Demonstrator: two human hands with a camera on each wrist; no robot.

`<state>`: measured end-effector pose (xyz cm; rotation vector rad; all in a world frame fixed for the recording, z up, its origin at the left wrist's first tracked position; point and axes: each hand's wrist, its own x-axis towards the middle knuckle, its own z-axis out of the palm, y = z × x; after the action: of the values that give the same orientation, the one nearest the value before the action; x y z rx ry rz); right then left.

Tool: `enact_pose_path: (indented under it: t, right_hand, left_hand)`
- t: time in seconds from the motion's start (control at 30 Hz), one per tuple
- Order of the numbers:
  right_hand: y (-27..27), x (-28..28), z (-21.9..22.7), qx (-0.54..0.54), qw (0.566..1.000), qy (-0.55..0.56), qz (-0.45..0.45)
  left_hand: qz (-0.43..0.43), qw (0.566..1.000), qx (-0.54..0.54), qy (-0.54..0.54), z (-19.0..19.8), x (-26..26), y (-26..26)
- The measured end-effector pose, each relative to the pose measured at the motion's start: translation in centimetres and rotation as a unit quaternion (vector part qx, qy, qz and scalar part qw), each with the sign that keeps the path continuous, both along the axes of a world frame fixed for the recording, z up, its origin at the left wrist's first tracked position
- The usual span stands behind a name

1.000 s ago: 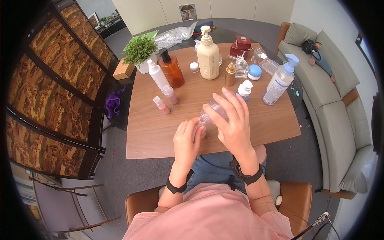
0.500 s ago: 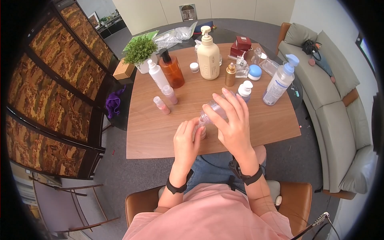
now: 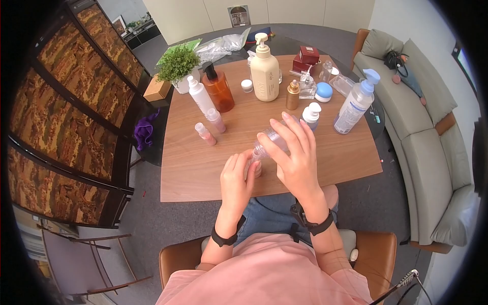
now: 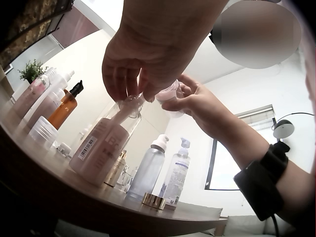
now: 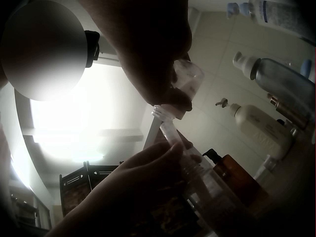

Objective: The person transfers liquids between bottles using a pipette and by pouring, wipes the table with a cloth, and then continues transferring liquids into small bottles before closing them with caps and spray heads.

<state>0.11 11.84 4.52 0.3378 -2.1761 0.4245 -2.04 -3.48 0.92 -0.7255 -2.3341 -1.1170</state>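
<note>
My left hand (image 3: 237, 178) pinches the neck of a clear bottle with pinkish contents (image 4: 101, 150), which stands on the table near its front edge. Above it, my right hand (image 3: 299, 158) grips a small clear bottle (image 3: 274, 138) and tips it, mouth down toward the left hand. In the right wrist view a translucent tube-like piece (image 5: 171, 132) spans from the tipped bottle's mouth to the lower bottle's neck. Its upper end sits right at that mouth, and the left fingers wrap around its lower part. The right palm partly covers the tipped bottle (image 5: 187, 81).
Two small pinkish bottles, one of them a spray bottle (image 3: 205, 133), stand left on the wooden table (image 3: 193, 175). Behind are an amber bottle (image 3: 218, 90), a cream pump bottle (image 3: 265, 76) and a blue-lidded jar (image 3: 324, 92). A blue-topped pump bottle (image 3: 353, 108) stands right; a gold ring-shaped cap (image 4: 153, 201) lies near the edge.
</note>
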Motion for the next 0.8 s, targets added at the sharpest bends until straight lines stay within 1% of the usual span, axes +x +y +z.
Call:
enact_pose_path:
  t: [0.8]
  right_hand:
    - [0.25, -0.12, -0.11, -0.002, 1.000, 0.002, 0.004]
  left_hand:
    - [0.004, 1.000, 0.000, -0.008, 0.08, 0.04, 0.18]
